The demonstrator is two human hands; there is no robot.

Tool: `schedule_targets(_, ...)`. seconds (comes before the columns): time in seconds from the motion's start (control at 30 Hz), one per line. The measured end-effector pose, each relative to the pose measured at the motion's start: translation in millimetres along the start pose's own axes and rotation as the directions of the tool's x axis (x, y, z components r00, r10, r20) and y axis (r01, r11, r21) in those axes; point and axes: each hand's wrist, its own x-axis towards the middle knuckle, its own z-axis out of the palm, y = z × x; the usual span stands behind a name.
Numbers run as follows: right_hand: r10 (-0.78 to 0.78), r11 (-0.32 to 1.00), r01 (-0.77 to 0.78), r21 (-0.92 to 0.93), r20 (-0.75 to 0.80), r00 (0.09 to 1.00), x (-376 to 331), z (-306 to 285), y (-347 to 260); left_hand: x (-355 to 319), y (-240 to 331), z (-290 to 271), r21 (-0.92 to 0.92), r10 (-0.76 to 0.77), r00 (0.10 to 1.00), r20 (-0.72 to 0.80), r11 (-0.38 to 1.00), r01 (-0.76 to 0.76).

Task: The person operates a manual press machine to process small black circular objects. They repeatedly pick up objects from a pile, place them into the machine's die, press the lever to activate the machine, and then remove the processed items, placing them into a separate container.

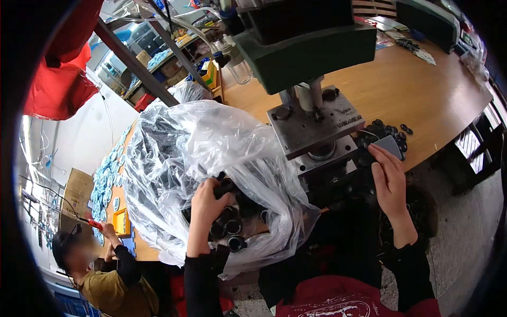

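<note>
The person's left hand (207, 203) reaches, fingers curled, among black round parts (232, 226) in the mouth of a clear plastic bag (227, 127); whether it grips one cannot be told. The right hand (390, 182), fingers nearly straight, is beside the metal press (316, 119), near small black pieces (390, 131) on the wooden table (433, 95); its grip cannot be told either

Workshop, green bench press (311, 61), heaped blue parts (107, 171)
</note>
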Motion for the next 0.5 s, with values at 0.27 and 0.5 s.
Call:
schedule_targets(0.27, -0.084, 0.994, 0.08, -0.075, -0.06, 0.995, 59.2, 46.0, -51.2, -57.9, 72.9, -51.0, -0.994, 0.094, 0.99, 0.107, 0.028, 0.105)
schedule_targets(0.5, -0.059, 0.997, 0.052, -0.049, -0.143, 0.988, 53.1, 65.4, -48.9, -54.9, 165.0, -53.9, -0.983, 0.32, 0.93, 0.182, 0.095, 0.16)
